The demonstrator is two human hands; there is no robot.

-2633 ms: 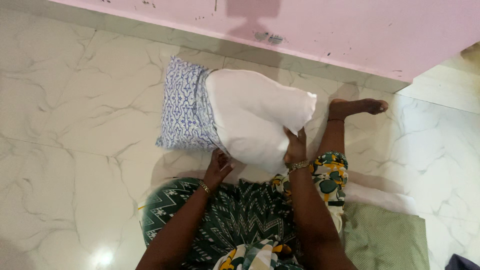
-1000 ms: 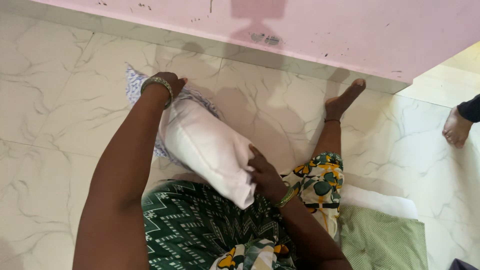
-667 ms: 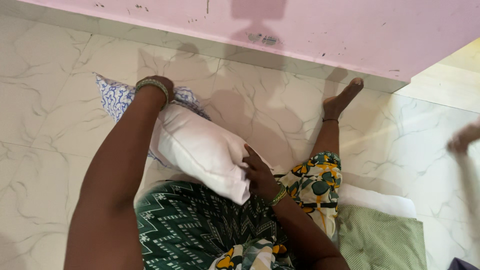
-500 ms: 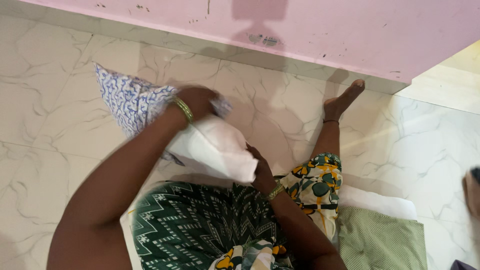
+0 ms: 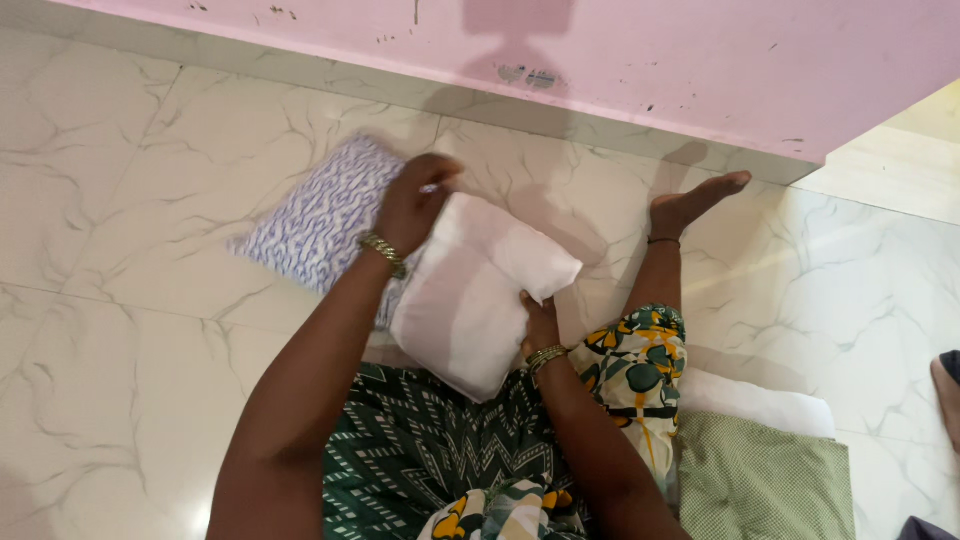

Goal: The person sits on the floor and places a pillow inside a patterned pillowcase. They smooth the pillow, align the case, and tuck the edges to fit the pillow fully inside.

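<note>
A white pillow (image 5: pixel 475 290) sits partly inside a blue-and-white patterned pillowcase (image 5: pixel 320 218) on the marble floor in front of my lap. My left hand (image 5: pixel 412 200) grips the open edge of the pillowcase where it meets the pillow. My right hand (image 5: pixel 538 322) holds the pillow's bare near-right end, close to my knee. The far end of the pillow is hidden inside the case.
A pink wall (image 5: pixel 650 60) runs along the top. My bare foot (image 5: pixel 695 200) stretches toward it. A green checked cloth (image 5: pixel 770 480) with a white cloth (image 5: pixel 750 398) on it lies at my right. Another person's foot (image 5: pixel 948 385) shows at the right edge.
My left hand came back from the far corner of the pillowcase to its open edge. The case now lies flatter to the left, and the pillow has turned more upright.
</note>
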